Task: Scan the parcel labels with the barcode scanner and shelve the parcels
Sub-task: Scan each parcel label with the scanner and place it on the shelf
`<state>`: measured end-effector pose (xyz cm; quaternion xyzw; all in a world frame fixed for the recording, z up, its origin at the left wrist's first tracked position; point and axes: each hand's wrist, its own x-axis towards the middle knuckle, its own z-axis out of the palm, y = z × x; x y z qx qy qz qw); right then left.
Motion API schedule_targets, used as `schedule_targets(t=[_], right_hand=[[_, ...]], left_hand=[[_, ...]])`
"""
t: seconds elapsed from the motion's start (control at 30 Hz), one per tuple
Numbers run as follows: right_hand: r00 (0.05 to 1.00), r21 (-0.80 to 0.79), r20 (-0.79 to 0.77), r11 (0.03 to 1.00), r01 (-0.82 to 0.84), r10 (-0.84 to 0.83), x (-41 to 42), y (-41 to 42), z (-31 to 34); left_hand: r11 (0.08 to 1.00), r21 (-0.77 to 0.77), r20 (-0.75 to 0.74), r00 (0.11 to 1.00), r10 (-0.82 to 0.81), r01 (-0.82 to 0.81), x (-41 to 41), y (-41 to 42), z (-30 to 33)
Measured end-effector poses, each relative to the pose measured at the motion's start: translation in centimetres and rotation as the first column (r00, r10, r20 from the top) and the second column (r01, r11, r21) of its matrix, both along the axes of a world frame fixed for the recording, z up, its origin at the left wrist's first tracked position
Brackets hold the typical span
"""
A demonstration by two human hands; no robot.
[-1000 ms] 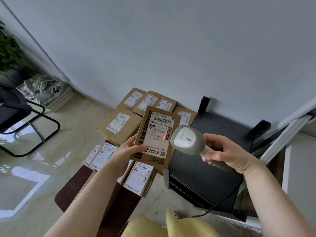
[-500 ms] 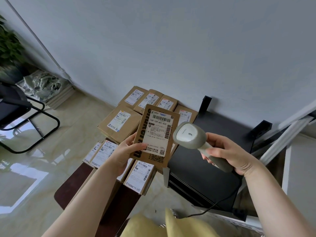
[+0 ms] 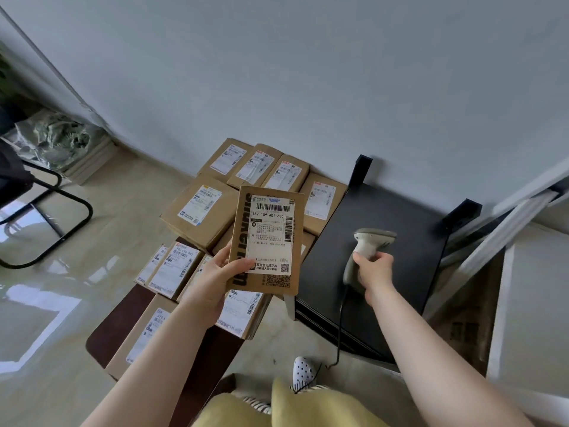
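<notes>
A flat brown cardboard parcel with a white barcode label facing me is held upright by my left hand, which grips its lower left corner. My right hand is closed around the handle of a grey corded barcode scanner, held low over the black shelf top to the right of the parcel. The scanner head points away from the label, and no red beam shows.
Several labelled brown parcels lie stacked on the floor and on a dark brown board behind and below the held parcel. A black chair stands at the left. A white frame and a cardboard box are at the right.
My right hand has swung the scanner away from the label, rightward and down over the black shelf top. The red scan line is gone. My left hand keeps the parcel raised.
</notes>
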<state>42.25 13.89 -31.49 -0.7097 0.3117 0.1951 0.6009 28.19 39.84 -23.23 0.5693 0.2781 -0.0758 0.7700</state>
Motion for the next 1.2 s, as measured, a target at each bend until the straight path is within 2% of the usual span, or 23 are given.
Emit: schedule_targets(t=[0.17, 0.3, 0.4, 0.57, 0.67, 0.73, 0.83, 0.97, 1.03, 1.2], right_hand=[[0.991, -0.036, 0.038, 0.991, 0.127, -0.125, -0.2, 1.5, -2.0], [0.988, -0.079, 0.073, 0.986, 0.144, -0.138, -0.5, 1.4, -2.8], [0.992, -0.154, 0.090, 0.983, 0.102, -0.088, -0.5, 1.2, -3.1], [0.996, -0.326, 0.015, 0.942, -0.076, 0.086, -0.1, 0.4, -3.1], [0.990, -0.444, 0.074, 0.893, -0.076, 0.121, -0.3, 0.4, -1.3], [0.973, -0.351, 0.181, 0.933, -0.073, 0.144, -1.2, 1.1, 1.4], [0.925, -0.015, 0.327, 0.980, -0.198, 0.192, -5.3, 2.7, 7.2], [0.868, 0.265, 0.375, 0.860, -0.436, 0.324, -13.1, 3.4, 12.4], [0.882, 0.296, 0.351, 0.856, -0.424, 0.315, -16.6, 3.1, 12.8], [0.944, 0.244, 0.259, 0.931, -0.270, 0.206, -25.2, 0.5, 11.4]], left_hand=[[1.000, -0.017, 0.009, 1.000, 0.007, -0.007, 0.5, -0.7, 0.0], [0.999, -0.024, 0.016, 1.000, 0.024, -0.024, 1.1, -1.0, 0.1], [0.999, -0.026, 0.026, 0.999, 0.025, -0.024, 1.4, -1.2, 0.2], [0.999, -0.030, 0.045, 0.999, 0.014, -0.013, 1.5, -1.5, 0.7], [1.000, -0.006, 0.070, 0.998, 0.000, 0.000, 1.2, -1.5, 1.4], [1.000, 0.006, 0.093, 0.995, -0.016, 0.016, 0.9, -1.5, 2.0], [0.998, 0.013, 0.139, 0.988, -0.066, 0.065, -0.1, -1.8, 2.8], [0.985, 0.037, 0.177, 0.969, -0.172, 0.168, -2.4, -3.0, 3.8], [0.973, 0.039, 0.172, 0.957, -0.232, 0.229, -4.2, -3.7, 3.8], [0.918, -0.007, 0.088, 0.915, -0.394, 0.396, -10.5, -5.8, 2.0]])
